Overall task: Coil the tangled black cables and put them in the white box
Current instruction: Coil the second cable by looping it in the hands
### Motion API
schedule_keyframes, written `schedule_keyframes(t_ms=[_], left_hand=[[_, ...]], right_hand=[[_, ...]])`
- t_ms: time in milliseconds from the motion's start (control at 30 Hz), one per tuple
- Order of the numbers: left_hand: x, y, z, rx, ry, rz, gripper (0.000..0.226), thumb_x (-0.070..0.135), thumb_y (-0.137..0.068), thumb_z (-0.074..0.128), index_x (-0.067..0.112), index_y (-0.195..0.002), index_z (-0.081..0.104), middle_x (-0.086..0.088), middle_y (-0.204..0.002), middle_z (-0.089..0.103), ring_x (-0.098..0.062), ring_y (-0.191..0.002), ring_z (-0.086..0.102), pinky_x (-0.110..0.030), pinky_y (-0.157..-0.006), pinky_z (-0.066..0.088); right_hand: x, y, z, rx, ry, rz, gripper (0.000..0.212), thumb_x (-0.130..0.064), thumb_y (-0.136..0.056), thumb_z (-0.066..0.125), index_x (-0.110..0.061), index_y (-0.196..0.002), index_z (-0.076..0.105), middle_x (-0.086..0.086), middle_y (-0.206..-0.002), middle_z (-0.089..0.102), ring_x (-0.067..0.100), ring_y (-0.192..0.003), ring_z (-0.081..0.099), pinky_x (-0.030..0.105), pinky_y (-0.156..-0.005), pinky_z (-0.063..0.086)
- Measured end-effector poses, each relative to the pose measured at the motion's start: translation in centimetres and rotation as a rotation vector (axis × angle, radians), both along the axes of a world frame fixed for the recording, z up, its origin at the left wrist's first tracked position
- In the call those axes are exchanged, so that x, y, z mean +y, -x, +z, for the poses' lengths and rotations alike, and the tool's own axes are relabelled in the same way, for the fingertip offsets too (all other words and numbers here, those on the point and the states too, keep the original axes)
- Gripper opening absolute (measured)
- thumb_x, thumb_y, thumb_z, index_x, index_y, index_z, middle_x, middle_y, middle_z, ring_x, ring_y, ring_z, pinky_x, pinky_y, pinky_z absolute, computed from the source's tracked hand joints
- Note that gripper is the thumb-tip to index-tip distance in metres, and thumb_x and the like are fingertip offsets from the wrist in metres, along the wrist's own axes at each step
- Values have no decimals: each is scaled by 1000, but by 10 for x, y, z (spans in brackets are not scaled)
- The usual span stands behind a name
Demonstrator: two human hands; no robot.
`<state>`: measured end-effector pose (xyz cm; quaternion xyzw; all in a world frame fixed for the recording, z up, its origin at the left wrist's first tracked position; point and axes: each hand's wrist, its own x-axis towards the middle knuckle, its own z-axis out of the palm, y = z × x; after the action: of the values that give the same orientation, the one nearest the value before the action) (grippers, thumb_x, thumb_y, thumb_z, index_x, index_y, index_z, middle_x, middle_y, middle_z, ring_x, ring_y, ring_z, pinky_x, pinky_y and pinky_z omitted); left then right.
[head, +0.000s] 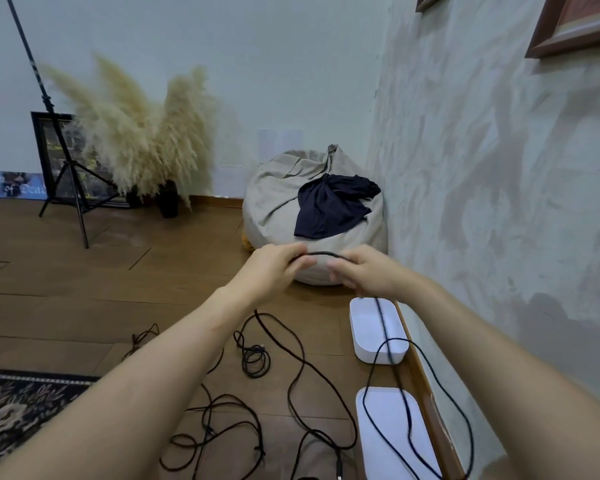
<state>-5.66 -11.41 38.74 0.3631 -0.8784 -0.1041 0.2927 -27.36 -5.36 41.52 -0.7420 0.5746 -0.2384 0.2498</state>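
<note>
I am holding one black cable (323,253) in a short arc between both hands, above and beyond the white box (368,351). My left hand (274,268) is pinching the left end of this arc between the thumb and curled fingers. My right hand (364,273) is closing its fingers over the right end. The picture is slightly blurred there, but the cable is running into that grip.

From the right hand the same cable is hanging down across the open top of the white box. It is then looping toward me over the flat white lid (392,410), which is lying just on the near side of the box.

The loose cables (257,362) are lying tangled on the wooden floor (84,271) to the left of the box. They are apart from both hands.

Beyond the box a beanbag (274,202) is sitting with a dark cloth (329,209) draped on it. The wall (499,202) is running along the right side of the box. A patterned rug (14,410) is lying well to the left of the box.
</note>
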Motion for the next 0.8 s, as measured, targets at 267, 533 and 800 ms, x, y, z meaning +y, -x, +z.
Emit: schedule_keyframes(t_ms=[267,533,800], left_hand=[[-30,-56,-8,177,-349,114,34,50,-100,58,20,-85,66,7,-72,56,-7,-67,56,-38,-71,59],[1,-7,0,20,-127,-15,28,48,-101,59,33,-77,61,4,-70,61,-11,-66,54,-31,-60,38],[-21,-39,-25,38,-429,93,33,47,-105,50,22,-93,68,-9,-87,68,-23,-78,66,-44,-79,61]], right_hand=[[8,61,2,155,-202,-223,26,-36,-101,60,-12,-109,67,5,-86,67,20,-75,60,28,-70,50],[3,-2,-1,-136,-146,-1,27,-36,-105,54,-16,-102,72,3,-76,64,21,-69,65,41,-77,58],[0,51,20,167,244,-406,32,-26,-106,47,-16,-86,70,-5,-69,55,23,-74,55,36,-66,40]])
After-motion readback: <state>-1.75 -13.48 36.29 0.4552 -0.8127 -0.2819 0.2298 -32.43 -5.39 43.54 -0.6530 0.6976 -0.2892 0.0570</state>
